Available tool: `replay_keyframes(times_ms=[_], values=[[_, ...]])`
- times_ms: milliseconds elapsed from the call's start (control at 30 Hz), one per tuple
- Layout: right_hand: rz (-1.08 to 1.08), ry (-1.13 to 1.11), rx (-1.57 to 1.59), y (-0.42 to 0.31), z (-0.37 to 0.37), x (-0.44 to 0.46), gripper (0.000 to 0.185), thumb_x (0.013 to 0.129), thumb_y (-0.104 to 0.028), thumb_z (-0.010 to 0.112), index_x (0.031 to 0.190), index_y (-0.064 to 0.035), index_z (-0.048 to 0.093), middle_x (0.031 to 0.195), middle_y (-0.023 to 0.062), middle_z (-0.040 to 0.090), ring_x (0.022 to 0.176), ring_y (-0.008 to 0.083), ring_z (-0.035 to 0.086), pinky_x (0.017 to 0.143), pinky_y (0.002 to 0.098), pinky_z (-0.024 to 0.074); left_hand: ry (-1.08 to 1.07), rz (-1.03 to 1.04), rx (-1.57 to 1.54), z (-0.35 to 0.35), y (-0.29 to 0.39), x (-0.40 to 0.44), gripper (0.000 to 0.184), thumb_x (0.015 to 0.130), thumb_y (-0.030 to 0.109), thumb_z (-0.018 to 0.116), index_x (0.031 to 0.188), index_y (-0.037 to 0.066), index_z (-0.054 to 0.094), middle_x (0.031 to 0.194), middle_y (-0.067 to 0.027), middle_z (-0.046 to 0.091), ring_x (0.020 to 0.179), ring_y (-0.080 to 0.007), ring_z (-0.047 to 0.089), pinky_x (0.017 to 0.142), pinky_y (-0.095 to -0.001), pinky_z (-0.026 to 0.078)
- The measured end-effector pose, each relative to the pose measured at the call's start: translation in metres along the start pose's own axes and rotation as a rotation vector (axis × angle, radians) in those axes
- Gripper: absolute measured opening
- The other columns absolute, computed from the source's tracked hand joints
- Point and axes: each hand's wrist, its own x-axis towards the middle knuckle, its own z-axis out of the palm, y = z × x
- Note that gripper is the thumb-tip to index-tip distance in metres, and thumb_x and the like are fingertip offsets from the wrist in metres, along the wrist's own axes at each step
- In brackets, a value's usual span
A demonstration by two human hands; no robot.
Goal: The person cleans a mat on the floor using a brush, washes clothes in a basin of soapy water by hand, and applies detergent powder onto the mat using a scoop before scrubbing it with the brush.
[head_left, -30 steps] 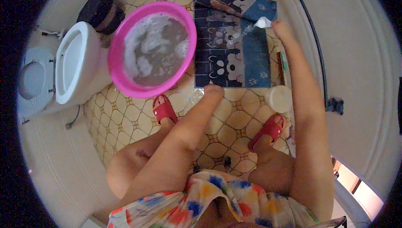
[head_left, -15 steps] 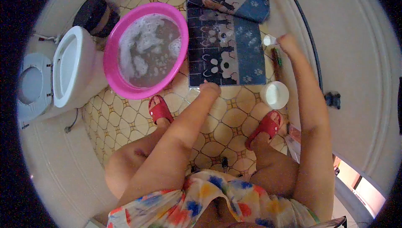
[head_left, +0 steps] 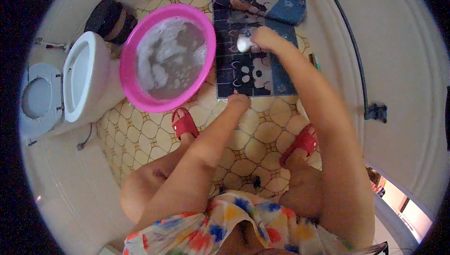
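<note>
A dark blue patterned mat (head_left: 243, 79) with cartoon dogs and paw prints lies on the tiles, its far end folded over. My left hand (head_left: 240, 100) is at the mat's near edge, fingers closed on that edge. Over the middle of the mat, my right hand (head_left: 266, 38) is closed round a small white scoop (head_left: 244, 43), its round end pointing left. Whether anything is in the scoop I cannot make out. A green-bristled brush (head_left: 314, 61) lies right of the mat, partly behind my right forearm.
To the mat's left stands a pink basin (head_left: 125, 78) of foamy water. Beyond it are a toilet (head_left: 84, 77) and a dark round container (head_left: 108, 18). A white tub (head_left: 301, 108) is mostly hidden by my right arm. A black hose (head_left: 351, 44) runs along the right wall.
My right hand has swung left with the scoop, from beside the right wall to above the mat. My right arm now covers most of the white tub. My left hand stays at the mat's edge.
</note>
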Motion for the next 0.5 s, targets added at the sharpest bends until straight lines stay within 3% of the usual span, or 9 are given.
replay_keyframes(times_ms=[67,100,233,367,500], values=[[0.221,0.150,0.128,-0.014,0.010,0.023,0.025,0.077,-0.019,0.051,0.084,-0.0024,0.068,0.092,0.0201,0.064,0.087,0.0379,0.062,0.076,0.0447,0.0489,-0.024,-0.017,-0.037,-0.007,0.002,-0.010,0.041,0.088,0.027,0.042,0.118,0.004,0.058,0.127,-0.0145,0.052,0.115,-0.0293,0.053,0.096,-0.0407,0.039],[0.422,0.138,0.363,-0.039,-0.020,0.009,0.027,0.077,-0.018,0.049,0.086,-0.0020,0.068,0.097,0.0208,0.063,0.091,0.0388,0.061,0.080,0.0464,0.0473,-0.039,-0.018,-0.028,-0.010,0.003,-0.012,0.040,0.087,0.026,0.043,0.118,0.004,0.059,0.127,-0.0144,0.053,0.115,-0.0294,0.053,0.096,-0.0409,0.039],[0.393,0.147,0.334,-0.041,-0.017,0.021,0.029,0.077,-0.019,0.049,0.089,-0.0004,0.067,0.100,0.0219,0.063,0.093,0.0379,0.061,0.082,0.0457,0.0471,-0.102,-0.018,0.013,-0.014,0.005,-0.014,0.036,0.085,0.023,0.049,0.116,0.007,0.061,0.127,-0.0141,0.053,0.115,-0.0298,0.053,0.095,-0.0420,0.039],[0.322,0.071,0.337,-0.024,-0.012,0.023,0.030,0.079,-0.023,0.052,0.092,-0.0004,0.067,0.098,0.0226,0.063,0.093,0.0380,0.061,0.083,0.0451,0.0479,0.088,0.010,-0.024,0.007,0.001,-0.001,0.035,0.083,0.019,0.053,0.115,0.007,0.061,0.125,-0.0138,0.054,0.115,-0.0280,0.053,0.093,-0.0399,0.040],[0.029,-0.044,0.171,-0.005,0.000,0.002,0.029,0.080,-0.025,0.052,0.088,-0.0025,0.068,0.094,0.0200,0.065,0.087,0.0374,0.062,0.080,0.0453,0.0488,0.060,0.024,0.010,0.006,-0.001,-0.005,0.034,0.085,0.021,0.049,0.113,0.006,0.062,0.124,-0.0138,0.055,0.113,-0.0273,0.054,0.092,-0.0396,0.040]])
